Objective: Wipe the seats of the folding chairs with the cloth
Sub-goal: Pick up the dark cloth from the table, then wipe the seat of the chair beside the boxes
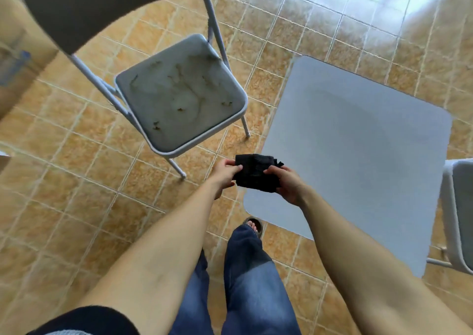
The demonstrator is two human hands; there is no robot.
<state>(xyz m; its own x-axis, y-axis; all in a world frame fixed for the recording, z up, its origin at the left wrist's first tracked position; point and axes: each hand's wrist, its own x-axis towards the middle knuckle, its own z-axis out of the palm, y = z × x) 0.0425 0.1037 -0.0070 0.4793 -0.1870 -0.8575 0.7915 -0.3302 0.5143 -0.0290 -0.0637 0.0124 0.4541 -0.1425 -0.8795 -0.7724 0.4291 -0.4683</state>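
A grey folding chair stands ahead on the left, its seat (179, 96) streaked with dark dirt and bits of debris. Both my hands hold a folded black cloth (257, 172) in mid-air, just in front of that seat's near corner. My left hand (225, 173) pinches the cloth's left edge and my right hand (288, 185) grips its right side. The corner of a second folding chair's seat (460, 211) shows at the right edge, mostly cut off.
A grey square table top (358, 155) fills the right side, between the two chairs. The first chair's dark backrest (97, 4) looms at the top left. A cardboard box (18, 60) stands at the far left. Orange floor tiles (76, 181) lie below, with my legs and a sandalled foot.
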